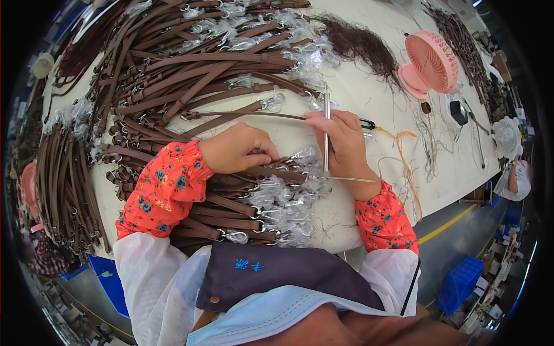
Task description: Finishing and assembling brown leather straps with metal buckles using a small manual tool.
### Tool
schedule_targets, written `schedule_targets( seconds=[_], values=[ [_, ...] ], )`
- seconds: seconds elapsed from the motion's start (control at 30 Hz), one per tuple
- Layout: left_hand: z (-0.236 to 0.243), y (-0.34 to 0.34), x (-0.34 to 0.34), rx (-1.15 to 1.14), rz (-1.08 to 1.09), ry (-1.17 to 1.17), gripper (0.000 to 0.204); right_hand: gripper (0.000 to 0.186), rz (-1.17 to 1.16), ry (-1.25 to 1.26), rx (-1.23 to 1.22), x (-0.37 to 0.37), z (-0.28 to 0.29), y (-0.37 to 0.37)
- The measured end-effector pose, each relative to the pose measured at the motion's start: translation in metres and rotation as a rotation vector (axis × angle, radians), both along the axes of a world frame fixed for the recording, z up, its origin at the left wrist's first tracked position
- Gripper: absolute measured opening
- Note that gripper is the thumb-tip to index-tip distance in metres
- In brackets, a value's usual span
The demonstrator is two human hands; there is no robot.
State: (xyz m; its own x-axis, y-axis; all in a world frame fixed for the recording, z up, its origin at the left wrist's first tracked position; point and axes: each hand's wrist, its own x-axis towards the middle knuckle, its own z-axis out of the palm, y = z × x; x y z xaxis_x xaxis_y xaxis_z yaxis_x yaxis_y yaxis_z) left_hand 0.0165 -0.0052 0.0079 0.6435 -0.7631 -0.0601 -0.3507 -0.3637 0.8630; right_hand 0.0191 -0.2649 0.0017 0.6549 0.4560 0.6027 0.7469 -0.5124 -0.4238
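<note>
My left hand (pixel 242 149), fingers curled closed, rests among brown straps (pixel 190 81) with metal clasps; what it grips, if anything, is hidden. My right hand (pixel 343 141) is closed around a slim, upright silver metal bar (pixel 326 99). A black loop handle (pixel 367 124), apparently of a tool partly hidden by that hand, has an orange cord (pixel 404 135) tied to it. A thin strap (pixel 242 113) runs leftward from the right hand. Below both hands lie more straps, their clasps in clear plastic wraps (pixel 271 199).
A pink fan (pixel 430 60), a dark fibre bundle (pixel 358 46) and a small black box (pixel 458 113) sit on the white table (pixel 438 161). Another strap pile (pixel 66 179) is at left. A person (pixel 513 181) is at far right; blue crates (pixel 456 279) stand on the floor.
</note>
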Motion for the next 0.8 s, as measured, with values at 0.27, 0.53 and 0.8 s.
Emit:
schedule_targets(
  seconds=[0.27,0.53,0.8],
  values=[
    [0.015,-0.005,-0.001,0.184,-0.060,0.134,0.016,0.026,-0.132,-0.053,-0.324,-0.002,0.000,-0.001],
    [0.012,-0.009,-0.003,0.018,0.338,-0.566,0.020,0.028,0.083,-0.088,-0.118,-0.001,-0.005,-0.001],
    [0.069,0.021,0.002,0.185,0.537,-0.811,0.009,0.027,0.047,-0.033,-0.061,0.001,-0.003,0.002]
  ],
)
